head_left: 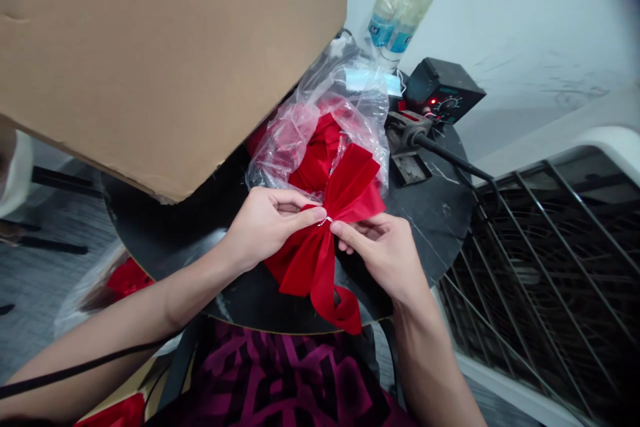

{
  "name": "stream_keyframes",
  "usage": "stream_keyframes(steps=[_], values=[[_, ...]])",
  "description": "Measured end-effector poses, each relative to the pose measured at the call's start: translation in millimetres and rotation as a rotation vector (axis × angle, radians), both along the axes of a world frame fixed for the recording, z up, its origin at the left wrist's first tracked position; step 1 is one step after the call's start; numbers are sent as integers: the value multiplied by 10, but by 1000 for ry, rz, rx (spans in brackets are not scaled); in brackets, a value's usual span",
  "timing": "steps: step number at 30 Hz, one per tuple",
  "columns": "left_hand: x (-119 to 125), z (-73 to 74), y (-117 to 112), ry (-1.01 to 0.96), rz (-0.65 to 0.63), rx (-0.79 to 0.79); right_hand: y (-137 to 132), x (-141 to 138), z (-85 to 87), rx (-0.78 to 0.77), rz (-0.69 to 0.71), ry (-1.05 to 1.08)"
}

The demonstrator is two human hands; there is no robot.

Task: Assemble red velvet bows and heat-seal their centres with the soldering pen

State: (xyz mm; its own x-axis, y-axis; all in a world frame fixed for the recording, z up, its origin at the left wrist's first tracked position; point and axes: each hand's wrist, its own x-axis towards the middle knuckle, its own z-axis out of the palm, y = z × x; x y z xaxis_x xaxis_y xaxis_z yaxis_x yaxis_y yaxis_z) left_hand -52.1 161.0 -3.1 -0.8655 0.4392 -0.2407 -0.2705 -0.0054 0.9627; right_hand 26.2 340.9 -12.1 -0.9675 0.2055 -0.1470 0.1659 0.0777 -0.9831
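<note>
1. Nearest the camera, my forearms (430, 347) reach in over purple-and-black patterned cloth (280, 380).
2. My left hand (257, 223) has thumb and forefinger pressed together, pinching the gathered waist of a red bow (350, 187).
3. My right hand (393, 250) meets it from the other side, thumb at the waist and fingers curled behind the ribbon. It is pinching too, though I can't tell whether on cloth or on the thin silvery tie (325, 220).
4. The bow sits between my hands over the near half of the black counter (435, 213); its loops fan away from me, and a tail curls near the edge.
5. I judge it very light and soft, yet crisp enough to keep its pleats. The smooth face is probably slippery, so folds could slide out if my pinch loosens.
6. The waist looks the best hold, right beside the tie. Gripping the loops would likely crease them, and the tie looks fine enough to bend easily.
7. Just beyond lies a clear plastic bag (285, 140) of more red material; farther out stand a cardboard box (175, 67), a black control box (445, 90) and two bottles (395, 20).
</note>
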Motion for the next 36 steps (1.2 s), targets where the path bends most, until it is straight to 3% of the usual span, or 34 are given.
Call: stream_keyframes(steps=[9,18,22,25,28,31,36], values=[[33,89,48,72,82,-127,-129,-44,-28,9,-85,46],[81,95,147,175,186,-111,-177,-115,-19,-8,-143,56],[104,129,142,156,165,-98,-142,-144,3,48,-124,70],[53,151,50,8,106,-12,-74,-133,39,56,-92,60],[-40,166,-83,-267,-66,95,8,-82,96,66,-2,42],[-79,164,-173,-383,-190,134,58,-31,152,70,102,27],[10,138,-159,-366,-96,170,40,-14,201,21,156,15]])
